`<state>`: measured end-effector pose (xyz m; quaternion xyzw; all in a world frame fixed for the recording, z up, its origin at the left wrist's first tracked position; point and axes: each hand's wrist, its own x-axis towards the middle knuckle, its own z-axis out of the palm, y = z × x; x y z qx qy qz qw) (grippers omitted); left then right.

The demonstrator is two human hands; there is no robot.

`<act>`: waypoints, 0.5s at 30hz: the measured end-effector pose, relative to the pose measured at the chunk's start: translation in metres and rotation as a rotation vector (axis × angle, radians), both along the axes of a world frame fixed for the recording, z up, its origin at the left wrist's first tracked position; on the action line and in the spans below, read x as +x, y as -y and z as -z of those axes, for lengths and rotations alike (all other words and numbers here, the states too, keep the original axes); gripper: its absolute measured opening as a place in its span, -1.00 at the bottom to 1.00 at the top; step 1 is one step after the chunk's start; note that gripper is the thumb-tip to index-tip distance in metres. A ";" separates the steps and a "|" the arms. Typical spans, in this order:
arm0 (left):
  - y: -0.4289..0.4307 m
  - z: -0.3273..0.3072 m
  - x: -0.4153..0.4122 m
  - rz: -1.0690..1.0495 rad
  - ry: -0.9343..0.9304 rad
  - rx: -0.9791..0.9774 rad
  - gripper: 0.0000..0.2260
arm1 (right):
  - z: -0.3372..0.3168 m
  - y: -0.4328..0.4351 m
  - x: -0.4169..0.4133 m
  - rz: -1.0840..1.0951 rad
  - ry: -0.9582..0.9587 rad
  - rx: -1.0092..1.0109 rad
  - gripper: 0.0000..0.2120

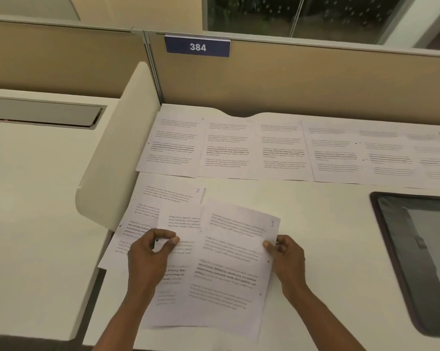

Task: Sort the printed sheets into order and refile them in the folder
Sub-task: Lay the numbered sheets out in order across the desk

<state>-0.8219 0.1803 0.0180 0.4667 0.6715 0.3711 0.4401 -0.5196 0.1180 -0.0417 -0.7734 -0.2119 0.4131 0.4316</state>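
Observation:
A row of several printed sheets (pixel 277 148) lies side by side along the back of the white desk (pixel 315 249). Near the front left, a sheet marked 8 (pixel 173 196) lies flat. Over it, my left hand (pixel 150 252) pinches the left edge of another printed sheet (pixel 181 224). My right hand (pixel 287 257) pinches the right edge of a sheet marked 1 (pixel 231 264), which overlaps the left-hand sheet. A dark folder (pixel 416 249) lies open at the right edge of the desk.
A beige partition (pixel 315 79) with a blue plate reading 384 (pixel 197 46) closes the back. A cream side divider (pixel 120 148) separates the neighbouring desk (pixel 36 198), which has a grey recessed flap (pixel 41 112).

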 end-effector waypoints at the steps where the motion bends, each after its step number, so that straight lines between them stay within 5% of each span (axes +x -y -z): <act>1: 0.000 -0.001 -0.004 -0.001 -0.016 -0.001 -0.92 | 0.003 -0.003 0.006 0.023 0.055 0.008 -0.91; 15: 0.026 -0.052 -0.087 -0.050 -0.117 -0.070 -0.85 | 0.017 -0.078 0.024 0.045 0.389 -0.043 -0.84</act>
